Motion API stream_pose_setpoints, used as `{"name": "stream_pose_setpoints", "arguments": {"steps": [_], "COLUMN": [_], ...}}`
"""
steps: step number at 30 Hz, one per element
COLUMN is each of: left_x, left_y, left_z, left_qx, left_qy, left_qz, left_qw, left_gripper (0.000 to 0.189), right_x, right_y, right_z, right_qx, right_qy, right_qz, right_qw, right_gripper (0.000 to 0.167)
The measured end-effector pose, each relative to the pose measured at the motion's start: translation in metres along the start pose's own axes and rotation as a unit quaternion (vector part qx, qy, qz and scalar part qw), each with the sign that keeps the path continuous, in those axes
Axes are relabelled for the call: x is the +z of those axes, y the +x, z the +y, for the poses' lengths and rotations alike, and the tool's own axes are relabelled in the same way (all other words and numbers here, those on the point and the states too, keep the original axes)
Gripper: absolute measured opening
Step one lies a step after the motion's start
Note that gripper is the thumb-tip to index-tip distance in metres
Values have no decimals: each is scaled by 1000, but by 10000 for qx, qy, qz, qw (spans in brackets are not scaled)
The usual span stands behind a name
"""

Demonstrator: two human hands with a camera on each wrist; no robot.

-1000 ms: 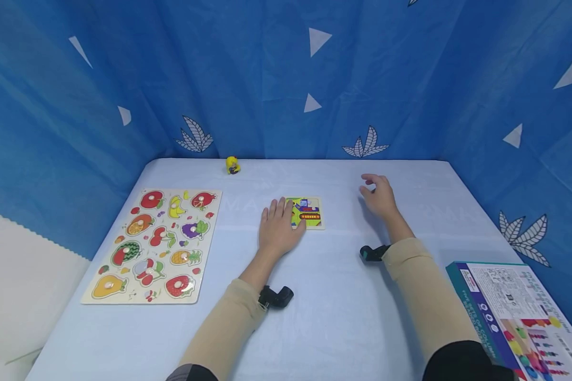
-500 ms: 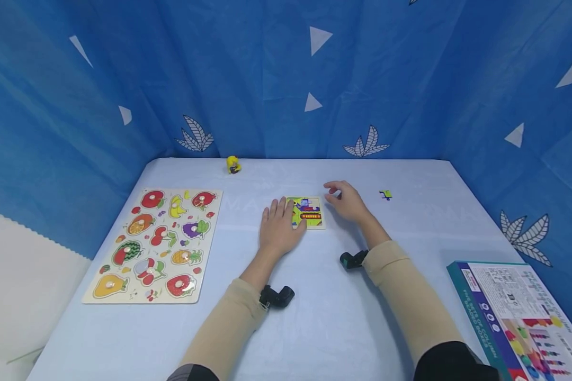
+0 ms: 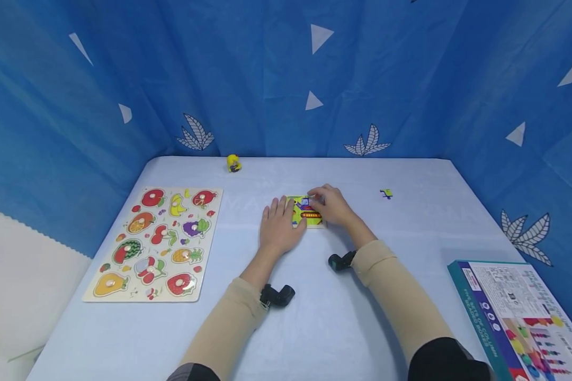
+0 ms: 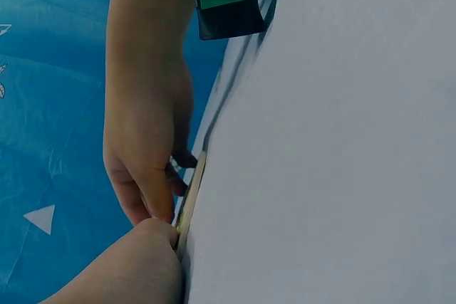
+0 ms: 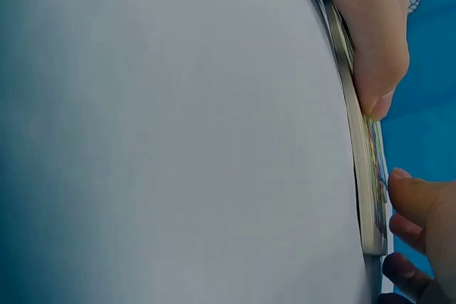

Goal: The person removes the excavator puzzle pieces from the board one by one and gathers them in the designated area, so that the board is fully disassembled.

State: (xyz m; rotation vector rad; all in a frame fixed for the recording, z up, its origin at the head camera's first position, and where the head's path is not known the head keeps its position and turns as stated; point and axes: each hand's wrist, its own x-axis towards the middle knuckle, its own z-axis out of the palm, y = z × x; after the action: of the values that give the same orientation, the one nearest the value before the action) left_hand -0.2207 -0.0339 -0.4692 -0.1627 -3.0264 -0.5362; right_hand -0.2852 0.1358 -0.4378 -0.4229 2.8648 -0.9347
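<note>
A small square wooden puzzle point(image 3: 310, 215) with a colourful tracked vehicle on a yellow-green ground lies mid-table. My left hand point(image 3: 280, 226) rests over its left side, fingers straight; in the right wrist view the left thumb point(image 5: 377, 76) presses on the puzzle's face. At the upper right part of the puzzle is my right hand point(image 3: 332, 205), fingers bent, fingertips at its surface. The right wrist view shows the right thumb point(image 5: 413, 194) close to the picture, with nothing seen between the fingers. Farther right lies a small loose green puzzle piece point(image 3: 386, 194).
A large fruit peg puzzle board point(image 3: 154, 246) lies at the left. By the far edge stands a small yellow figure point(image 3: 233, 163). A boxed beaded toy point(image 3: 519, 317) sits at the right front. Blue curtain point(image 3: 267, 79) hangs behind the white table point(image 3: 333, 317).
My right hand has moved left, from over the loose green piece to the puzzle's upper right, and that piece now shows on the table. The left hand has stayed in place.
</note>
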Motion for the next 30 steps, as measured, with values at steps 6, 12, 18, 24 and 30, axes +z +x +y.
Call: {"name": "stream_pose_setpoints", "arguments": {"steps": [6,12,18,24,30], "left_x": [0,-2,-3,-1,0], "left_y": [0,-1,-1,0,1], "left_z": [0,2,2,1,1], "left_qx": [15,-1,-26,7,10], "left_qy": [1,-5,-18,-30,-16], "left_qz": [10,-2,-3,3,21], "left_qw": [10000,10000,10000,10000,10000], "left_gripper": [73,73,72,73,73], "right_x": [4,4,5,9,11], "right_y": [1,0,0,4,4], "right_z": [-1,-2,-3,-2,-1], "right_qx": [42,29,12,22,134], "right_qy": [-150,-258,-247,-158,271], "right_qz": [7,8,54,141,146], "right_qw": [9999,9997,9997,9998,9994], "right_gripper": [36,37,36,37,32]}}
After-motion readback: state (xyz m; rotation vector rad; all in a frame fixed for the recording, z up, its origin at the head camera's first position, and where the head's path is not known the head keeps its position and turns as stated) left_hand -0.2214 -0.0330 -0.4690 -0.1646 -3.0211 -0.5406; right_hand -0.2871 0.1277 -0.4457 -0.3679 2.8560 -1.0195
